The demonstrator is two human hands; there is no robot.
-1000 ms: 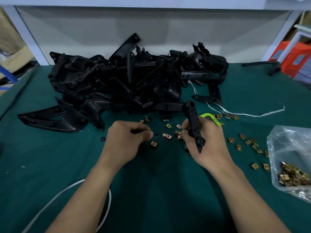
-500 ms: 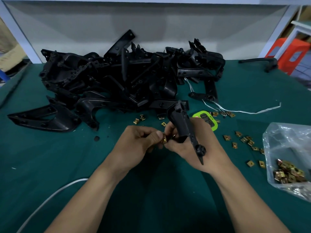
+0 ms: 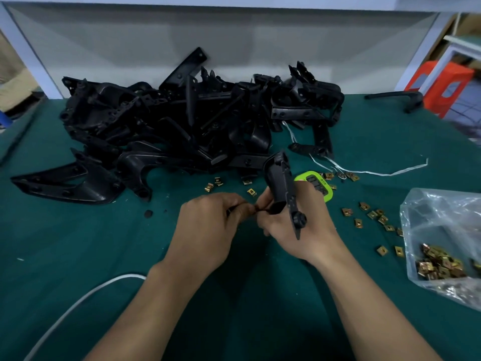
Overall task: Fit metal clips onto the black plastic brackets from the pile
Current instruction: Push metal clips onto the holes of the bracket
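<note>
A black plastic bracket stands tilted in my right hand, which grips its lower part. My left hand is closed with its fingertips pressed against the bracket's lower left end; the metal clip picked up earlier is hidden between the fingers. A large pile of black brackets lies behind on the green mat. Loose brass clips are scattered to the right of my hands, and a few more clips lie in front of the pile.
A clear plastic bag with several clips sits at the right edge. A green timer lies behind my right hand. White string trails right of the pile. A white cable curves at lower left. One bracket lies far right.
My left hand picked a clip off the mat and moved right to meet the bracket. My right hand tilted the bracket, and the clip once visible between the fingers is now covered.
</note>
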